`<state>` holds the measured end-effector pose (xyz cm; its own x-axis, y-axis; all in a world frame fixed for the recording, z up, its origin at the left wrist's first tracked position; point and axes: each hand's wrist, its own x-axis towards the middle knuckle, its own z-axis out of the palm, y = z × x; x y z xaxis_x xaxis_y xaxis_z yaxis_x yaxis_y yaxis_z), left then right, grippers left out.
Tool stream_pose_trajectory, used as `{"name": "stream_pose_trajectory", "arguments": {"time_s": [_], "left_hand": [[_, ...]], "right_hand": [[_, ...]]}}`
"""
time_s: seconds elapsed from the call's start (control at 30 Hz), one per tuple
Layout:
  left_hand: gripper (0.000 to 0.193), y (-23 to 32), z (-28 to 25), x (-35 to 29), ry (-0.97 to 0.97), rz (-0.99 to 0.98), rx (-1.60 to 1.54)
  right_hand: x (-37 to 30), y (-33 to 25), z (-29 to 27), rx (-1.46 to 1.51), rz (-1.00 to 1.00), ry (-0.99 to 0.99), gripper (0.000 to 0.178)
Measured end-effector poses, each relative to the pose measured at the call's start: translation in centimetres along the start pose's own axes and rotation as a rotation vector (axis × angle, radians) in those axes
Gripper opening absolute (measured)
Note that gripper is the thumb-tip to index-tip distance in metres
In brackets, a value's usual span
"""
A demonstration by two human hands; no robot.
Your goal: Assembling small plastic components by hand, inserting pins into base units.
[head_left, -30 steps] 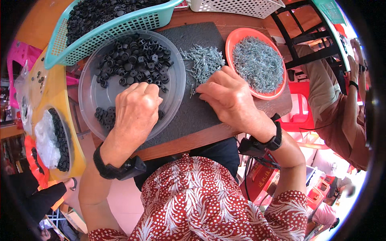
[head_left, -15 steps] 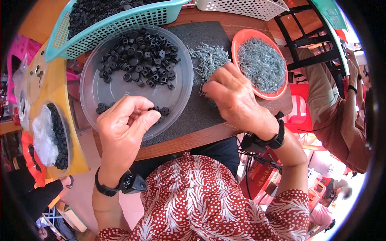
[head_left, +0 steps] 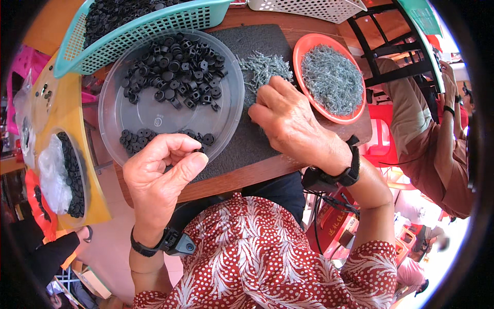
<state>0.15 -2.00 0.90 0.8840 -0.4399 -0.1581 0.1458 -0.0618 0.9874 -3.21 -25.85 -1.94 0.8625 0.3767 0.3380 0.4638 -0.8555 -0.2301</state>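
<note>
My left hand (head_left: 162, 167) pinches a small black plastic part (head_left: 198, 150) between thumb and forefinger, over the near rim of a round clear plastic tub (head_left: 170, 116). In the tub lies a heap of black plastic parts (head_left: 177, 69), with a smaller group (head_left: 136, 138) nearer me. My right hand (head_left: 290, 121) hovers over the dark mat, its fingers pressed together just on my side of a loose pile of silvery screws (head_left: 265, 69). What those fingers hold, if anything, is hidden. Right of the pile stands an orange bowl (head_left: 299, 49) full of similar screws.
A teal basket (head_left: 149, 32) of black parts stands behind the tub, and a white perforated basket (head_left: 309, 9) at the back. The dark mat (head_left: 247, 154) covers the wooden table (head_left: 252, 177). A yellow table (head_left: 95, 180) is at left; another person (head_left: 422, 139) is at right.
My left hand has come slightly nearer to me, still pinching the black part. The right hand has shifted a little left by the screw pile. The whole view has moved slightly.
</note>
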Motion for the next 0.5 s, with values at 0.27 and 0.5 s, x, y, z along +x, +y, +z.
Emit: {"name": "stream_pose_trajectory", "arguments": {"time_s": [0.27,0.5], "left_hand": [[0.014,-0.2,0.0,-0.2,0.003,0.000,-0.120],[0.016,-0.4,-0.4,-0.1,0.014,0.006,-0.104]], "right_hand": [[0.3,0.8,0.3,0.037,-0.045,0.015,0.014],[-0.9,1.2,-0.1,0.012,0.048,0.071,0.019]]}}
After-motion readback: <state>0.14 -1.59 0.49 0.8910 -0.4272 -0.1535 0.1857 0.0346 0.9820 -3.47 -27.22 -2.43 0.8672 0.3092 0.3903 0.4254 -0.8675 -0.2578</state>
